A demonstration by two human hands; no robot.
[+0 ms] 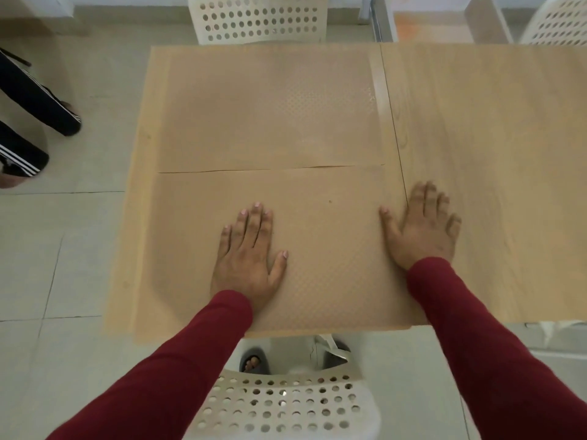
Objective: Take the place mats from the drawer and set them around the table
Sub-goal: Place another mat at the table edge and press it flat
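- 2 translucent, dimpled place mats lie flat on a light wood table, meeting edge to edge along a thin dark seam near the middle.
- The near place mat reaches the table's near edge; the far place mat runs up toward the far edge.
- The left hand presses palm-down on the near mat, fingers spread flat, gripping nothing.
- The right hand lies splayed and flat across that mat's right edge, part on mat, part on bare wood, also holding nothing.
- Both arms wear dark red sleeves.
- A perforated white chair stands tucked at the near edge; another white chair faces it at the far edge.
- Bare table surface stretches right of the mats.
- Pale tiled floor lies open to the left, where a second person's striped dark trouser legs stand well apart from the table.
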